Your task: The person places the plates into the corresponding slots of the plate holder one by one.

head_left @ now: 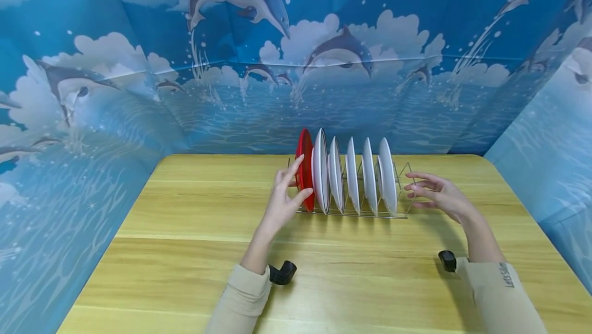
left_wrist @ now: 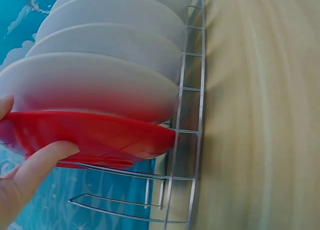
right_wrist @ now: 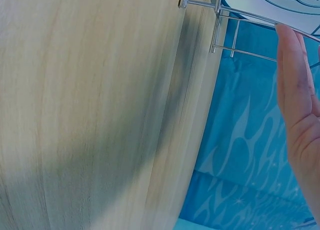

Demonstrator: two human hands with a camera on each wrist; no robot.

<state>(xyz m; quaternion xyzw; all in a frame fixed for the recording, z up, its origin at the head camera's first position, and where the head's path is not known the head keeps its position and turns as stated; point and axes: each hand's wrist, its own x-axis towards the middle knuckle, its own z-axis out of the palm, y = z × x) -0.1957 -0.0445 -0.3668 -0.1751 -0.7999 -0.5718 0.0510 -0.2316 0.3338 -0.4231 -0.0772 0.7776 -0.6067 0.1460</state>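
Note:
A red plate [head_left: 303,169] stands on edge at the left end of a wire dish rack [head_left: 356,214]. My left hand [head_left: 283,198] pinches it at the near side; the left wrist view shows the thumb [left_wrist: 47,160] on its outer face and a fingertip over its rim. Several white plates stand upright in the slots to its right, from a dark-rimmed one [head_left: 320,172] to the last white plate [head_left: 387,177]. At the rack's right end my right hand [head_left: 437,195] has its fingers extended against the end wire, holding nothing; some of its fingers are hidden in the right wrist view.
The rack stands near the back edge of a wooden table [head_left: 194,252]. Behind and beside the table hangs a blue dolphin-print cloth [head_left: 222,103]. A black wrist device [head_left: 283,273] sits at the left cuff, and another [head_left: 447,261] at the right cuff.

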